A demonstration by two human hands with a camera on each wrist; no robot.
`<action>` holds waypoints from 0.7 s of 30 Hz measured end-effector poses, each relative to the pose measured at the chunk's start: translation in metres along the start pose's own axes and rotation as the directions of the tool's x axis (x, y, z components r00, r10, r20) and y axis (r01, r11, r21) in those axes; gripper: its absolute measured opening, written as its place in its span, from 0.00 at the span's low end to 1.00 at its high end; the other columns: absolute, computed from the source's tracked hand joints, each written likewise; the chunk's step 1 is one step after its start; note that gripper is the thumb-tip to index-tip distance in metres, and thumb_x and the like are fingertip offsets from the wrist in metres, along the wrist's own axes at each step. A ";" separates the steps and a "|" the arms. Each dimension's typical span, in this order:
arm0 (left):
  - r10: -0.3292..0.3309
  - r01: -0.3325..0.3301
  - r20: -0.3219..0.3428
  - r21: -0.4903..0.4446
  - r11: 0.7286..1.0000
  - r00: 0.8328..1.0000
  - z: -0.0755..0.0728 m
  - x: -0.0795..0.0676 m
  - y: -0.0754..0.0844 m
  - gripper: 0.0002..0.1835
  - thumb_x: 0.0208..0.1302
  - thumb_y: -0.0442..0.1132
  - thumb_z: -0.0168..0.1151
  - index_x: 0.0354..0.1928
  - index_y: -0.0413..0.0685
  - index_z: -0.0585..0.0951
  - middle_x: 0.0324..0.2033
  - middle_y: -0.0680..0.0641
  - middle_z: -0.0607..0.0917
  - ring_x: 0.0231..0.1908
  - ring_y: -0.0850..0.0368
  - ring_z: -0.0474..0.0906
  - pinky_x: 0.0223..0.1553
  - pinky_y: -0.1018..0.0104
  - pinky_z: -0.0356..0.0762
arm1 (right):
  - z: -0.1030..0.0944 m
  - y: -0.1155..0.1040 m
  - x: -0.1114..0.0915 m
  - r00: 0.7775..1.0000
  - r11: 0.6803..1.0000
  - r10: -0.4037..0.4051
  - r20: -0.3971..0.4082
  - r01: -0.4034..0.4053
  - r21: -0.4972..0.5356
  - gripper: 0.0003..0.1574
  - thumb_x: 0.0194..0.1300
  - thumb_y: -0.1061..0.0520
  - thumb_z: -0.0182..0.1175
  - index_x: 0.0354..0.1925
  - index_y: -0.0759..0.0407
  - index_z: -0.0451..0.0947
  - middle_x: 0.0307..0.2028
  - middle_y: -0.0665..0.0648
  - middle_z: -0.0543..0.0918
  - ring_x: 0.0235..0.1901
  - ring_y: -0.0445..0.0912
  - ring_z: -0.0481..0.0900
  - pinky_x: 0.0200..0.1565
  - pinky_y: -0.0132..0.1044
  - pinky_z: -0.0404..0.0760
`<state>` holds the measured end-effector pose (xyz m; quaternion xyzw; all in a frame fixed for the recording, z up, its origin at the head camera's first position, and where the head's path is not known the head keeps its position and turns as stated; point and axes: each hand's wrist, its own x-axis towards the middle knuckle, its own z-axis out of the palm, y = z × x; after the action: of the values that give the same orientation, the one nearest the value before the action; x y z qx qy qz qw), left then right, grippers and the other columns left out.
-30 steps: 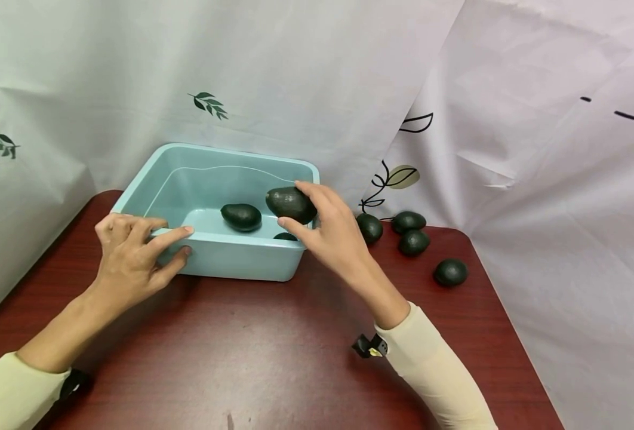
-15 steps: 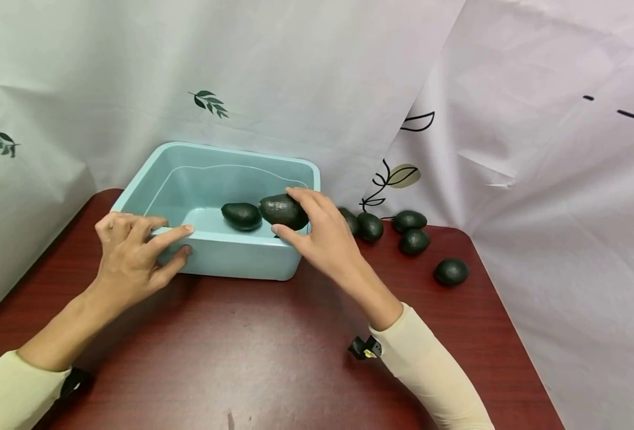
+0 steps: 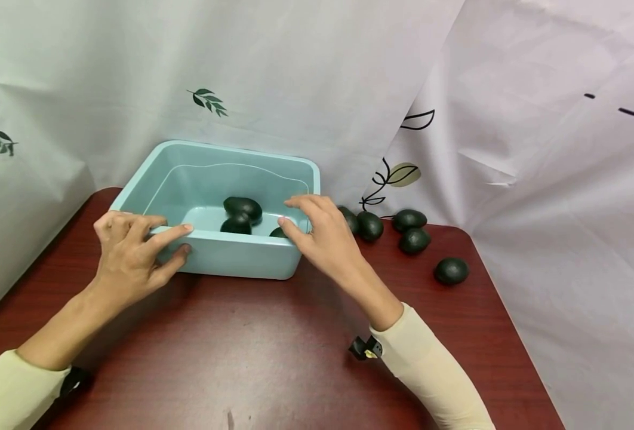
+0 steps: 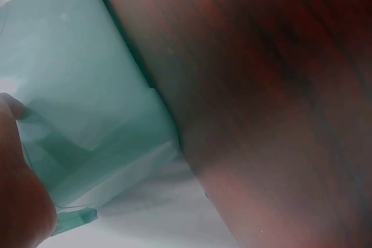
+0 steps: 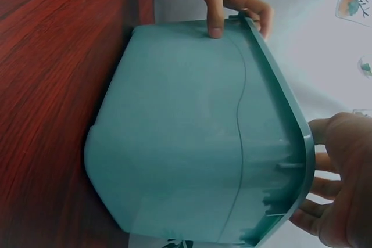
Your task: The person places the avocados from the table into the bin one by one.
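The left hand [image 3: 129, 254] grips the near rim of the blue tub [image 3: 242, 263] on the table [image 3: 252, 352]. Avocados [image 3: 242, 208] lie inside the tub (dark green ones). The right hand [image 3: 322, 236] hovers empty, fingers loose, over the tub's right corner. More avocados [image 3: 414, 240] lie right of the tub.

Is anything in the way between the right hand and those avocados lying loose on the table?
Nothing visible blocks it. The right hand hovers empty at the tub's right corner, and the loose avocados lie just to its right on bare tabletop.

Tub [image 3: 225, 263] on table [image 3: 252, 358]; three avocados [image 3: 242, 208] inside; five avocados [image 3: 414, 240] right of tub.
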<state>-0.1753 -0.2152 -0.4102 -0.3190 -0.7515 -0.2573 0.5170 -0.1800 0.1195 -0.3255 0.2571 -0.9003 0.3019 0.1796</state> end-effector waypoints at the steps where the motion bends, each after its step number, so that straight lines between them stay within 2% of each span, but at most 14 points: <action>1: -0.001 0.001 0.000 0.001 1.000 1.000 0.000 0.000 0.000 0.16 0.84 0.56 0.60 0.55 0.56 0.88 0.40 0.33 0.78 0.44 0.32 0.65 0.53 0.27 0.51 | 0.000 0.000 0.000 1.000 1.000 -0.003 -0.005 0.003 0.006 0.23 0.80 0.49 0.70 0.65 0.57 0.88 0.65 0.56 0.90 0.70 0.54 0.84 0.72 0.53 0.83; 9: -0.007 0.007 -0.002 -0.003 1.000 1.000 0.000 0.001 0.001 0.16 0.83 0.57 0.60 0.54 0.57 0.89 0.39 0.33 0.79 0.44 0.33 0.66 0.54 0.27 0.51 | 0.000 0.006 -0.004 0.994 0.998 -0.057 -0.090 0.060 0.033 0.17 0.80 0.54 0.69 0.60 0.60 0.91 0.59 0.57 0.93 0.62 0.54 0.88 0.65 0.51 0.86; 13: -0.006 0.006 -0.003 -0.003 1.000 1.000 0.000 0.001 0.001 0.16 0.83 0.57 0.60 0.54 0.57 0.89 0.39 0.33 0.79 0.44 0.33 0.65 0.54 0.28 0.51 | 0.000 0.010 -0.006 0.988 0.996 -0.066 -0.137 0.074 0.055 0.16 0.79 0.56 0.70 0.59 0.60 0.91 0.55 0.58 0.93 0.54 0.54 0.87 0.56 0.47 0.86; 17: -0.004 0.004 -0.008 0.001 1.000 1.000 0.001 0.001 0.001 0.16 0.83 0.57 0.60 0.54 0.57 0.89 0.39 0.33 0.79 0.44 0.33 0.65 0.53 0.29 0.51 | -0.001 0.013 -0.007 0.984 0.996 -0.056 -0.166 0.067 0.063 0.18 0.79 0.56 0.70 0.61 0.61 0.90 0.54 0.58 0.93 0.44 0.52 0.83 0.46 0.43 0.83; 21: -0.005 0.005 -0.010 -0.001 1.000 1.000 0.001 0.000 0.000 0.16 0.83 0.57 0.60 0.54 0.57 0.89 0.39 0.33 0.79 0.44 0.33 0.65 0.53 0.29 0.51 | -0.002 0.016 -0.009 0.982 0.995 -0.045 -0.181 0.060 0.076 0.20 0.79 0.57 0.69 0.64 0.62 0.89 0.56 0.59 0.93 0.49 0.52 0.85 0.52 0.45 0.86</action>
<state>-0.1754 -0.2144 -0.4103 -0.3161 -0.7497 -0.2602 0.5199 -0.1820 0.1347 -0.3357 0.2597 -0.8604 0.3552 0.2572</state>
